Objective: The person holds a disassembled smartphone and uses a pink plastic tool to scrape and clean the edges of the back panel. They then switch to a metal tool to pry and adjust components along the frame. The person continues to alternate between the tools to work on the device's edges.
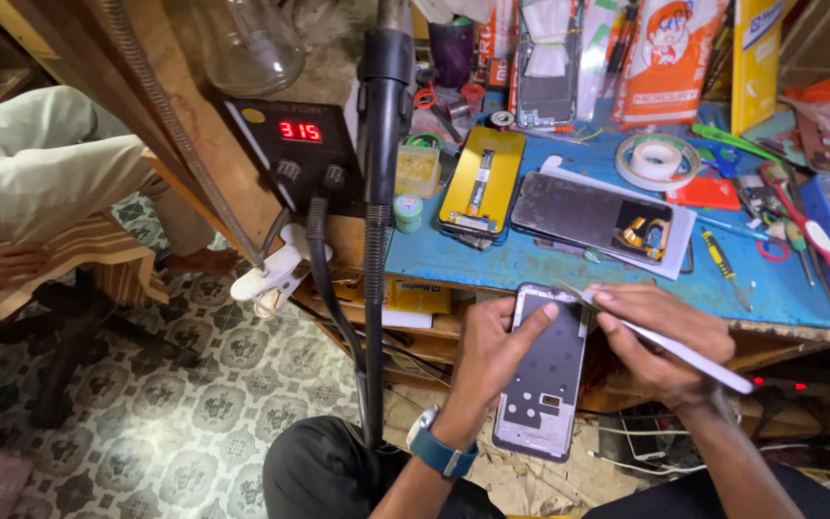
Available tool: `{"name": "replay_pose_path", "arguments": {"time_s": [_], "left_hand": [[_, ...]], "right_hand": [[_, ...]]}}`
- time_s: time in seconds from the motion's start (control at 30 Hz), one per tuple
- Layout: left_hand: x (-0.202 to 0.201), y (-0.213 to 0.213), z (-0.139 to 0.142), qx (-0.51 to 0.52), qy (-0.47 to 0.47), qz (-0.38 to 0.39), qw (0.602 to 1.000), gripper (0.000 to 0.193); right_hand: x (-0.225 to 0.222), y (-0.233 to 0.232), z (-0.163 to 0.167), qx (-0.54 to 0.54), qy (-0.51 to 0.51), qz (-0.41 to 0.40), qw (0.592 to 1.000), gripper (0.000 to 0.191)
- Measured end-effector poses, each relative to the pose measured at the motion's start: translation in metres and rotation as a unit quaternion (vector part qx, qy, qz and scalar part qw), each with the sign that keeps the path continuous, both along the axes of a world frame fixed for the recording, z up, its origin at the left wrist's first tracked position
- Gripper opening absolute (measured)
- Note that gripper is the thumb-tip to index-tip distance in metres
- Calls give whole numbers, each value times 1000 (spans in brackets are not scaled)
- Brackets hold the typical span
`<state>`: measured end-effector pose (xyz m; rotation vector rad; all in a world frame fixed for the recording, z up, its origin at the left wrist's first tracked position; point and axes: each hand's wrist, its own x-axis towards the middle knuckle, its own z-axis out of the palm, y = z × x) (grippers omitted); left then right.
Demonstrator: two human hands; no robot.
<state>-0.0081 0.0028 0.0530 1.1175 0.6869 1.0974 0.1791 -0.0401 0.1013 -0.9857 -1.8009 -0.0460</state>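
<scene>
Both hands are working: the left hand is clamping a stripped grey phone frame, while the right hand is pinching slim metal tweezers at its top edge; cleaning looks unfinished.

Cluttered bench edge ahead, black hose left; open space below.

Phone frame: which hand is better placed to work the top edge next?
Probably the right hand: it holds the tweezers, whose tip already sits at the phone frame's top edge. The left hand grips the frame from the side, steadying it.
</scene>
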Motion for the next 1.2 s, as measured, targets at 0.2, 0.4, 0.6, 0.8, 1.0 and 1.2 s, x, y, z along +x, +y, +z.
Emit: {"name": "replay_pose_path", "arguments": {"time_s": [0.2,0.4,0.6,0.8,1.0,1.2], "left_hand": [[7,1,-11,-59,-53,-6,997,24],[6,4,-15,-40,-34,-2,999,25],[6,4,-15,-43,-38,-3,998,25],[3,3,-12,-35,-33,-5,999,24],[4,4,-11,-34,-38,-3,999,23],[4,2,-11,-34,-51,-6,998,23]], "right_hand": [[7,0,-9,-55,-7,-44,998,13],[6,4,-6,-35,-27,-21,999,14],[4,4,-4,-28,-48,-7,998,15],[3,1,-2,-43,-54,-27,997,15],[3,2,2,-44,-61,-26,997,15],[5,4,5,-68,-62,-6,996,16]]}}
